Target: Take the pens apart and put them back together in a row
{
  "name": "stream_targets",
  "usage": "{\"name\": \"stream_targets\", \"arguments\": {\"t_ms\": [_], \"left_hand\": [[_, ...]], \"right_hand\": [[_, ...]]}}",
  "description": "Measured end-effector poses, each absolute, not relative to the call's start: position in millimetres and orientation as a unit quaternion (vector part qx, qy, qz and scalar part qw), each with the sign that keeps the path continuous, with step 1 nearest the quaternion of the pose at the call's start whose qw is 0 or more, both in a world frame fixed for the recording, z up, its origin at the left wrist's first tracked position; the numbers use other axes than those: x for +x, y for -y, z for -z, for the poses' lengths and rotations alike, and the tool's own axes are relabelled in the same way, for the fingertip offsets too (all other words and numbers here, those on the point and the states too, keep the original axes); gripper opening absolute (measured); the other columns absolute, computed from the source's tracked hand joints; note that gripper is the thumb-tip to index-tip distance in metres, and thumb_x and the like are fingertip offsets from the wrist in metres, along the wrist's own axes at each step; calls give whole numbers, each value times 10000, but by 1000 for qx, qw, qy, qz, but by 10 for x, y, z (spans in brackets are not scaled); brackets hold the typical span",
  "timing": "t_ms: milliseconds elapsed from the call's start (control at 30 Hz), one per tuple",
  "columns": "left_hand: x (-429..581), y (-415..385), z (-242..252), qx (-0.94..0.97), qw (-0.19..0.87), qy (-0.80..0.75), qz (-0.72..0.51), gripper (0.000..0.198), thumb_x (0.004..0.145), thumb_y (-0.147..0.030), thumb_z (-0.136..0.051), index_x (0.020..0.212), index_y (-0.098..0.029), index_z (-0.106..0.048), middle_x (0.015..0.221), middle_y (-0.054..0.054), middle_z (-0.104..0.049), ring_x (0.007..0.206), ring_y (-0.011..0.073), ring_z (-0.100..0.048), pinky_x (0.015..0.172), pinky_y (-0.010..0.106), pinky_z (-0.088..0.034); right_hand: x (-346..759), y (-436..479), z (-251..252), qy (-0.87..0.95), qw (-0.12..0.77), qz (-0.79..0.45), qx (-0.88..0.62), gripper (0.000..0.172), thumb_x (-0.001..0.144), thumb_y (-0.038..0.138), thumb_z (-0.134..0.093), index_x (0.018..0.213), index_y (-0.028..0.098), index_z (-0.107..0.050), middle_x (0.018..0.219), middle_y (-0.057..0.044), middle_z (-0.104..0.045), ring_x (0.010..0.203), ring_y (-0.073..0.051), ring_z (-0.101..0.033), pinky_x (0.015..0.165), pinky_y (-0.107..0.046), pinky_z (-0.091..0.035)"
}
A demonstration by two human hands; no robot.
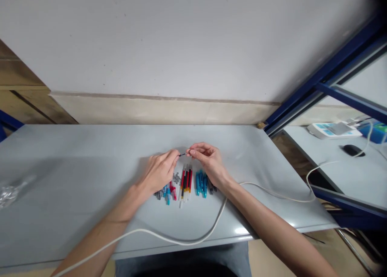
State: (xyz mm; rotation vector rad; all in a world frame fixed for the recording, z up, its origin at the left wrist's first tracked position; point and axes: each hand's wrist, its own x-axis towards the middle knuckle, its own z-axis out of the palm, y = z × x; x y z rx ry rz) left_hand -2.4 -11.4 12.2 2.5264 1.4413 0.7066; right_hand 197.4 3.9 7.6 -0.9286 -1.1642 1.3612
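The left hand [161, 170] has its grip pinched tight on one end of a thin dark pen part [182, 154], raised over the middle of the bench [90, 148]; the right hand [211, 160] brings thumb and fingertips almost together at the other end, though what they grasp is too small to tell. Nearest, a white cable [181, 242] crosses the left forearm, curves along the bench's near edge, passes beneath the right forearm and leaves over the right edge. Beyond its curve, short translucent pen pieces [167, 194] in grey, blue and red lie below the left hand. Beside them, pen refills [186, 184] with red and black ink lie in a row pointing toward the far edge, then teal pen barrels [201, 183], with grey ones partly hidden by the right hand. A little farther in is a small heap of springs [177, 178]. A crumpled clear plastic bag [10, 194] sits by the left edge. Past the right edge, a second bench carries a black mouse [352, 150] and, farther back, a white device [332, 130]. A pale wall [181, 47] rises behind the far edge.
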Motion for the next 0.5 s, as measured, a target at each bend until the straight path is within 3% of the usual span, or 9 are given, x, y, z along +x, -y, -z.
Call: {"name": "stream_targets", "arguments": {"t_ms": [500], "left_hand": [[-51, 113, -126, 840, 75, -484, -236, 244, 1053, -261, -353, 1025, -229, -594, 841, 11, -677, 694, 168, -611, 623, 284, -316]], "right_hand": [[1972, 13, -123, 493, 553, -537, -404, 164, 786, 307, -822, 882, 207, -736, 868, -51, -778, 847, -205, -727, 827, -352, -564]]}}
